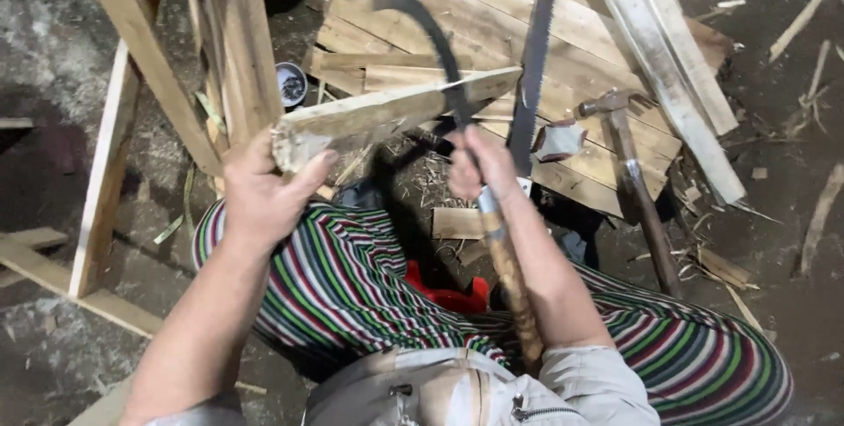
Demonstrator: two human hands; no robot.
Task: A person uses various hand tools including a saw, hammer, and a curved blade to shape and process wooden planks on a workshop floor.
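Left hand (pixel 264 193): clamped on the near end of a rough wooden stick (pixel 396 109).
Right hand (pixel 479 167): fist closed around a curved sickle (pixel 440 48), blade against the stick.
Ground (pixel 53 48): dirt, strewn with shavings.
Beyond the stick: planks (pixel 492 4), saw (pixel 532 65), hammer (pixel 629 153).

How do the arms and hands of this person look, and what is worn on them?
Both forearms are bare, with no gloves, rings or watch visible on the left hand or the right hand. Pale grey cloth, perhaps rolled sleeves, shows near the elbows.
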